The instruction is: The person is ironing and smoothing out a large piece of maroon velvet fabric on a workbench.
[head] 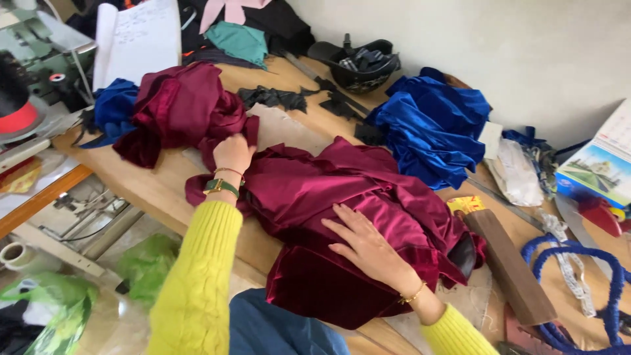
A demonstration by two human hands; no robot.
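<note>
A big heap of dark red satin cloth lies across the wooden table. My right hand rests flat on its near part, fingers spread. My left hand, with a green watch on its wrist, pinches the cloth where it joins a second bunch of the same red satin further left. Both arms wear yellow knit sleeves.
Blue satin is piled at the back right, with a smaller blue piece at the left. A black helmet, black scraps, a wooden block, blue cord and a sewing machine surround the cloth. Green bags lie on the floor.
</note>
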